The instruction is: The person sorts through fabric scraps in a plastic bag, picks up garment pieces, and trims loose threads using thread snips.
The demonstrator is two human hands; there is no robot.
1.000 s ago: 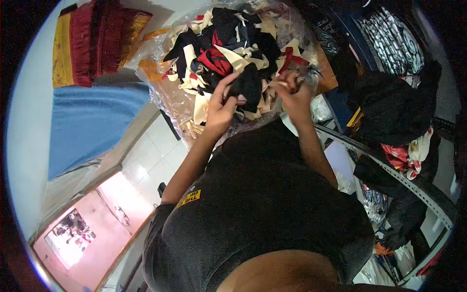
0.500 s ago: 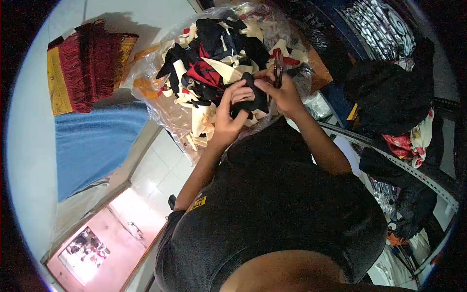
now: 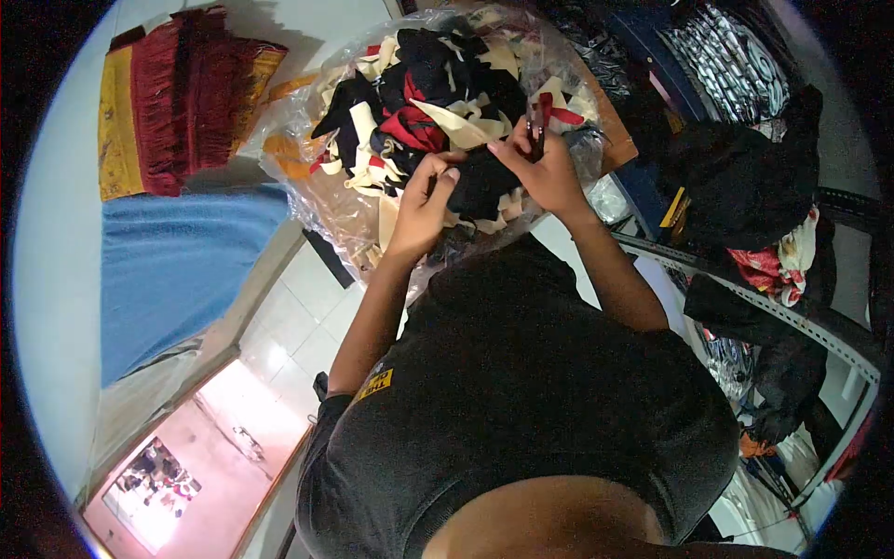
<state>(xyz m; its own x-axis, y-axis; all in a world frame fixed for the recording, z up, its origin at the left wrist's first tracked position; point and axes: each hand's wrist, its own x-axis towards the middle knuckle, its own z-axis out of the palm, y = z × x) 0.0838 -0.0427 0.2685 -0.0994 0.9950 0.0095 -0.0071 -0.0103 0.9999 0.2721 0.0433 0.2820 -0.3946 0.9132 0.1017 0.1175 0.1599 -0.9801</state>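
A black cloth piece (image 3: 484, 182) is stretched between my two hands, over a heap of black, cream and red fabric scraps (image 3: 447, 116). My left hand (image 3: 424, 205) pinches its left edge, with thumb and fingers pressed together. At the upper right of the piece, the thumb and forefinger of my right hand (image 3: 548, 172) hold its edge. A small dark tool (image 3: 537, 126), which looks like thread snippers, is also held in my right hand and points up. The scraps lie in a clear plastic bag (image 3: 358, 238).
Dark red and yellow fringed textiles (image 3: 182, 102) lie at the upper left, above a blue cloth (image 3: 177, 270). A perforated metal rail (image 3: 745, 298) crosses the right side. Packed silvery plastic bundles (image 3: 731, 61) and dark garments (image 3: 745, 186) lie at the right.
My hands have moved apart and the black cloth piece, earlier wrapped over my left fingers, is now spread between them. The camera view has shifted slightly.
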